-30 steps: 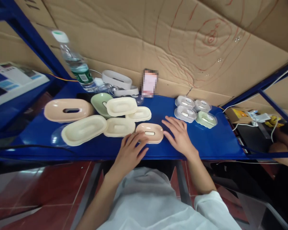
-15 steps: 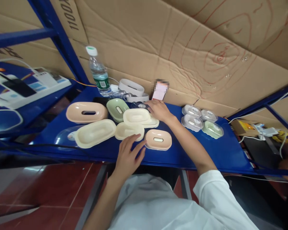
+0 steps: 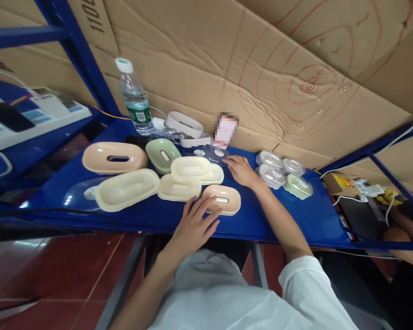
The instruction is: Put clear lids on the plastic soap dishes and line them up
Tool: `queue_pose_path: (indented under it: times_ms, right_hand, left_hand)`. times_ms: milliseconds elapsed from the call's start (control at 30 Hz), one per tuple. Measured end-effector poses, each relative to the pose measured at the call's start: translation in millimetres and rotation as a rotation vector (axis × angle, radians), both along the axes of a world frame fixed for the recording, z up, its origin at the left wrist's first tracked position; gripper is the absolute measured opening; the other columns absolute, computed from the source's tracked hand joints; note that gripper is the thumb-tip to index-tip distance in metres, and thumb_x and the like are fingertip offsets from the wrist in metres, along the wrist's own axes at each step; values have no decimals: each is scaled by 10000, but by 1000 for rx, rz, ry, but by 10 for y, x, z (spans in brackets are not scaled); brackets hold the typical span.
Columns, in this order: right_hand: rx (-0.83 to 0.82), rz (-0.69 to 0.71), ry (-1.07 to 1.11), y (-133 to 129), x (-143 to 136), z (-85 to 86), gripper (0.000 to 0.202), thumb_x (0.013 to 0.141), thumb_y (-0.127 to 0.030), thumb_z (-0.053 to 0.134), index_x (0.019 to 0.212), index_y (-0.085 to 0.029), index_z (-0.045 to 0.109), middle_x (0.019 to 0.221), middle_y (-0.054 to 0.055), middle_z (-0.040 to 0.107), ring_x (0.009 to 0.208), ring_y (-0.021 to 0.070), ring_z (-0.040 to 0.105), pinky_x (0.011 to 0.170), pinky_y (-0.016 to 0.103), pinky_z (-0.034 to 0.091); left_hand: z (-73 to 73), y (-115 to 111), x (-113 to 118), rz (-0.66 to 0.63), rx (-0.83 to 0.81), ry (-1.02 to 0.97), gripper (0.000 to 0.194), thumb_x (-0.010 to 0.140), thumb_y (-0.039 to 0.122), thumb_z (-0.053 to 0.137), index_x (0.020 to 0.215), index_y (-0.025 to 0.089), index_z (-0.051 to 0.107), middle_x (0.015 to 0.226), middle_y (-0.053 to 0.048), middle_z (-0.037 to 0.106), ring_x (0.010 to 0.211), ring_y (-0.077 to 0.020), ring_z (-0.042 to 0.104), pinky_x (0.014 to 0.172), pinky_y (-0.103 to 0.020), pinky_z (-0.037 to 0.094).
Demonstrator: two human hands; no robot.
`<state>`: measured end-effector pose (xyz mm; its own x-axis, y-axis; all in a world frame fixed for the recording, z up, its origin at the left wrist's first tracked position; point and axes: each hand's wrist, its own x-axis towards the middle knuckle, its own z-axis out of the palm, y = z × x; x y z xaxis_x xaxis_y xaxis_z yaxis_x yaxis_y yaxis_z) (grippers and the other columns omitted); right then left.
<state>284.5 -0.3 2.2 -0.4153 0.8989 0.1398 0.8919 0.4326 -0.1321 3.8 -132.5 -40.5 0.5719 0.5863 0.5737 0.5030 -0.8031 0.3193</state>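
My right hand (image 3: pixel 241 171) is at the back middle of the blue table, its fingertips closed at the edge of a clear plastic cover (image 3: pixel 219 154) with a round label. A second label shows on the clear plastic to its left. Fingers apart, my left hand (image 3: pixel 194 225) hovers at the near left side of a small peach oval box (image 3: pixel 231 200) with a slot in its top. Beside that lie cream oval trays (image 3: pixel 190 168), partly stacked, and a larger cream tray (image 3: pixel 127 189). Behind them are a green slotted box (image 3: pixel 162 156) and a large peach one (image 3: pixel 113 157).
A water bottle (image 3: pixel 133 98) stands at the back left, near grey oval pieces (image 3: pixel 184 123) and a phone (image 3: pixel 225 130) leaning on the cardboard (image 3: pixel 192 59). Several covered boxes (image 3: pixel 270 176) sit at the right. Power strips (image 3: pixel 45 114) lie far left; another person's arm (image 3: pixel 404 247) shows far right.
My right hand has drawn back toward me and to the right, with the clear cover at its fingertips. My left hand has shifted right, over the edge of the small peach box.
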Motion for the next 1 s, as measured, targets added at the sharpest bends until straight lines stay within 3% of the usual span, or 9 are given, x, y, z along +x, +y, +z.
queue_pose_path:
  times_ms: [167,267,333,467,567,667,800,900,1000]
  right_hand:
    - [54,-74,24,-418,344,-67,428,1087,-218,423,1449,-203,652,1627,157,541,1510,327,486,1212,585,409]
    - [60,-97,34,-695,452,-94,405,1115,-341,454,1456,-221,638,1568,157,592,1494,330,509,1245,597,378]
    - [68,-143,42,-825,474,-132,501,1098,-459,523,1546,-238,557,1592,169,553,1509,349,488,1251,607,373]
    - [78,-233,45,-860,438,-272,795,999,-593,671,1665,-252,401,1747,183,308,1632,439,259,1276,688,305]
    - [43,-264,110,-795,408,-339,697,1014,-546,664,1608,-230,484,1604,196,484,1537,415,424,1233,644,411]
    - [43,-252,221,-830,432,-283,601,1033,-452,651,1576,-227,529,1396,174,599,1340,351,601,1159,562,518]
    - [20,-162,379,-1137,446,-75,584,1088,-427,565,1645,-284,464,1386,133,601,1293,283,639,1162,501,533]
    - [-18,-98,434,-1455,285,51,512,1127,-401,489,1636,-340,482,1480,114,582,1369,254,616,1180,466,529]
    - [-11,-31,339,-1711,30,92,515,1126,-346,492,1639,-390,471,1596,96,537,1513,283,503,1240,527,475]
  left_hand:
    - [-11,-3,42,-52,-24,-19,280,1033,195,612,1293,238,708,1452,-122,680,1413,-285,603,1207,-508,454]
    - [-10,5,31,-72,-55,-44,280,1032,184,612,1292,236,699,1423,-120,688,1393,-277,615,1186,-495,492]
    - [-12,7,27,-77,-92,-63,288,1029,177,612,1297,246,692,1429,-119,678,1401,-281,610,1188,-500,504]
    - [-35,5,39,5,-135,-198,374,1012,177,635,1373,273,646,1540,-148,563,1443,-303,579,1187,-506,535]
    - [-42,11,47,49,-185,-263,427,1022,208,647,1435,297,590,1569,-151,500,1443,-298,580,1169,-494,565]
    - [-29,25,44,58,-234,-248,436,1030,237,656,1452,299,566,1523,-144,529,1439,-296,587,1188,-504,552]
    - [-41,50,41,68,-297,-242,475,1030,244,656,1487,301,538,1498,-139,564,1425,-292,601,1196,-515,542]
    - [-81,56,55,69,-363,-247,495,1032,276,656,1507,311,523,1521,-135,558,1397,-284,627,1153,-488,577]
    - [-114,40,68,68,-384,-234,521,1042,322,648,1539,324,493,1529,-121,566,1399,-273,627,1118,-453,601]
